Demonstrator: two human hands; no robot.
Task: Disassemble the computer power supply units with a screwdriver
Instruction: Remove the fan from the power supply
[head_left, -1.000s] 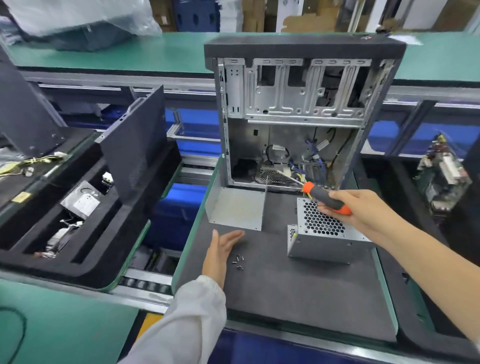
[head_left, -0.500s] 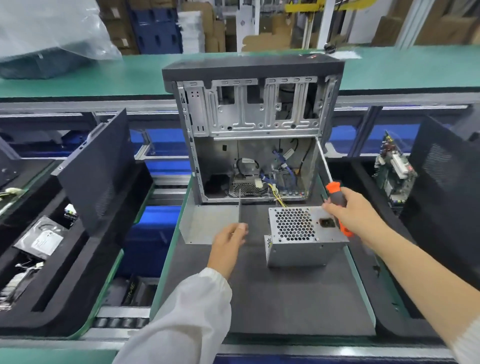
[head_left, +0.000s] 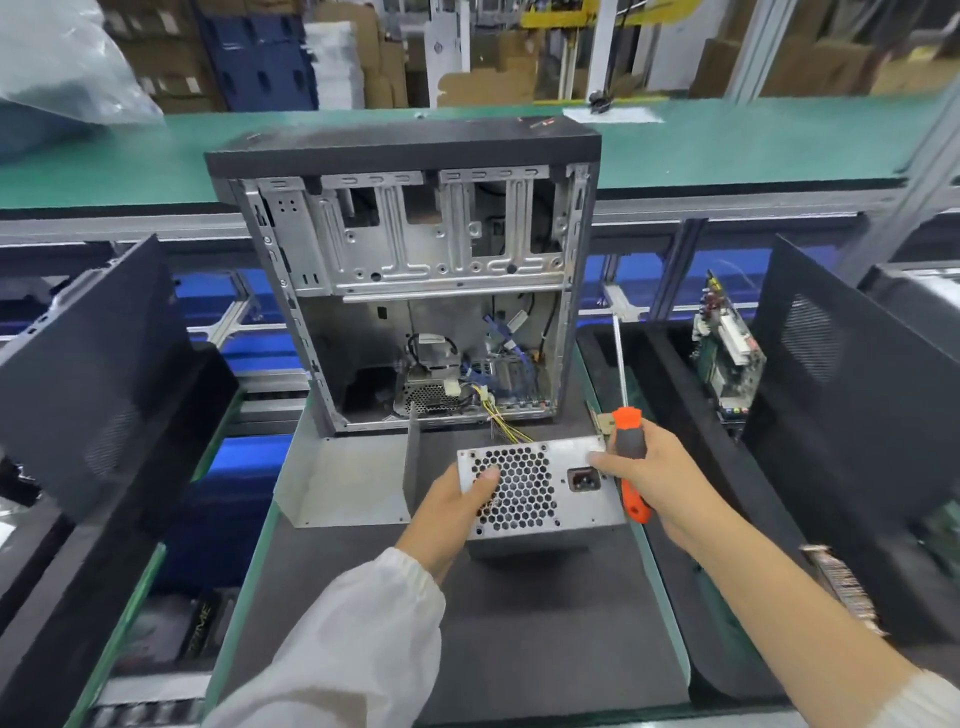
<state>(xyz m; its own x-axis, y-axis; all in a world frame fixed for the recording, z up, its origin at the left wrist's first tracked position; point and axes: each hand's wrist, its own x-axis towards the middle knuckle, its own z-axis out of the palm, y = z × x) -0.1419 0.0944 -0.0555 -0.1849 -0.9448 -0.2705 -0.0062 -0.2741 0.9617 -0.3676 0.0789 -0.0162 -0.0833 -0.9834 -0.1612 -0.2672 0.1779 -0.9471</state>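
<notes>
The left hand (head_left: 457, 506), which lay flat on the mat a second ago, has come forward and now grips the left end of the power supply unit (head_left: 540, 488), thumb on the honeycomb grille and fingers curled under the edge. The right hand (head_left: 654, 478) has swung the screwdriver (head_left: 626, 441) from lying across the unit to standing nearly upright; its fingers are wrapped round the orange and grey handle while a fingertip or two also touch the unit's right end, just beside the mains socket. Holding the tool in the palm this way seems meant to keep it out of the way, so that both hands can steady and turn the box.

The unit sits on the dark mat (head_left: 519, 623), grille face up, just in front of the open computer case (head_left: 415, 291). Its yellow wires (head_left: 501, 421) trail back toward the case floor; whether they are plugged in there I cannot tell. A loose metal panel (head_left: 348, 483) lies just left of the unit. Circuit boards (head_left: 727, 353) stand in the black tray to the right. As I judge it, the unit is being squared up so that its cover screws can be reached next.
</notes>
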